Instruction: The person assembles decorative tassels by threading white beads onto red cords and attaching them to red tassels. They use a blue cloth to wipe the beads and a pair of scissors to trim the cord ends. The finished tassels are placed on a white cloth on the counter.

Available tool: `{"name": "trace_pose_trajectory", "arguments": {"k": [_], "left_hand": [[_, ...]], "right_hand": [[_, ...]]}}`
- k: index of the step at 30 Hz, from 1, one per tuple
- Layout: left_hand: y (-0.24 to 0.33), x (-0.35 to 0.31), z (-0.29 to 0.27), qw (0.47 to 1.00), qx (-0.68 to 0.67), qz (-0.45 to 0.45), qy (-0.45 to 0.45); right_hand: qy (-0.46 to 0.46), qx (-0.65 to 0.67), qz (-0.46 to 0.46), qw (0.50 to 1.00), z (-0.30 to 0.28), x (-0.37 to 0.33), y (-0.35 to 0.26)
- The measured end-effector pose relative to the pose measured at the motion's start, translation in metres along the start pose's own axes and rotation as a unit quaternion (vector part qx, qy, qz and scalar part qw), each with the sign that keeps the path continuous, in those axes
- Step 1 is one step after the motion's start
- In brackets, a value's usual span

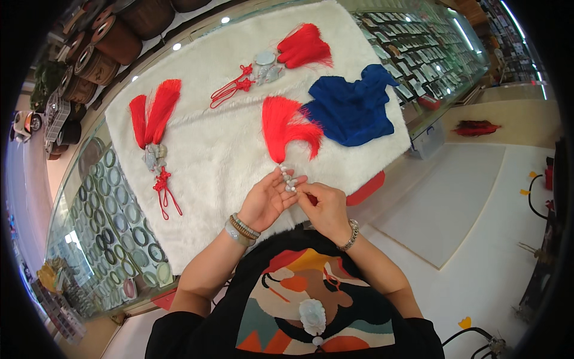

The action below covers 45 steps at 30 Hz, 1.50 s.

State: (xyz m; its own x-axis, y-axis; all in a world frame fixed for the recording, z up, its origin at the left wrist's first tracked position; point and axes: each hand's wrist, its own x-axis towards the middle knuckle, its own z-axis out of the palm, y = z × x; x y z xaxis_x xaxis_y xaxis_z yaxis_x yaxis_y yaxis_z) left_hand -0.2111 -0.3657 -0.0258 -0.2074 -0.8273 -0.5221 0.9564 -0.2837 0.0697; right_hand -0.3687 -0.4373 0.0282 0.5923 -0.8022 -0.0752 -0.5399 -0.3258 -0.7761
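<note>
A red tassel pendant (283, 128) lies on the white fluffy cloth, its silk strands spread away from me. Its string of pale beads (289, 179) runs between my hands. My left hand (267, 200) is palm up, with the beads resting on its curled fingers and held near the fingertips. From the other side my right hand (323, 203) pinches the near end of the string between thumb and fingers. Those fingers partly cover the end. Bracelets circle both wrists.
On the white cloth (209, 173) lie a second tassel pendant (154, 155) at left, a third (264, 67) at the far side, and a crumpled blue cloth (353, 107) at right. Beneath is a glass case with bangles (110, 221). Brown canisters (116, 39) stand far left.
</note>
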Motion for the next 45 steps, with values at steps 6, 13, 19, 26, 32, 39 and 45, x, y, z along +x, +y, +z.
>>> {"name": "trace_pose_trajectory", "arguments": {"k": [6,13,19,26,32,39,45], "left_hand": [[0.007,0.015,0.014,0.994,-0.084,0.061,-0.033],[0.031,0.013,0.063,0.981,-0.102,0.133,-0.093],[0.051,-0.005,0.086,0.968,-0.05,0.201,-0.138],[0.073,-0.032,0.134,0.926,0.225,0.292,-0.085],[0.055,-0.052,0.236,0.748,0.436,0.417,-0.277],[0.029,-0.058,0.272,0.818,0.437,0.277,-0.25],[0.031,-0.067,0.274,0.824,0.439,0.303,-0.193]], "right_hand": [[-0.063,0.031,0.009,0.998,-0.061,0.015,-0.017],[-0.044,-0.141,-0.199,0.969,-0.169,0.072,-0.058],[-0.086,-0.164,-0.228,0.956,-0.24,0.09,-0.118],[-0.122,-0.252,-0.307,0.91,-0.277,0.088,-0.188],[-0.163,-0.328,-0.352,0.861,-0.28,0.073,-0.226],[-0.167,-0.355,-0.361,0.846,-0.278,0.068,-0.23],[-0.159,-0.345,-0.403,0.832,-0.28,0.076,-0.229]]}}
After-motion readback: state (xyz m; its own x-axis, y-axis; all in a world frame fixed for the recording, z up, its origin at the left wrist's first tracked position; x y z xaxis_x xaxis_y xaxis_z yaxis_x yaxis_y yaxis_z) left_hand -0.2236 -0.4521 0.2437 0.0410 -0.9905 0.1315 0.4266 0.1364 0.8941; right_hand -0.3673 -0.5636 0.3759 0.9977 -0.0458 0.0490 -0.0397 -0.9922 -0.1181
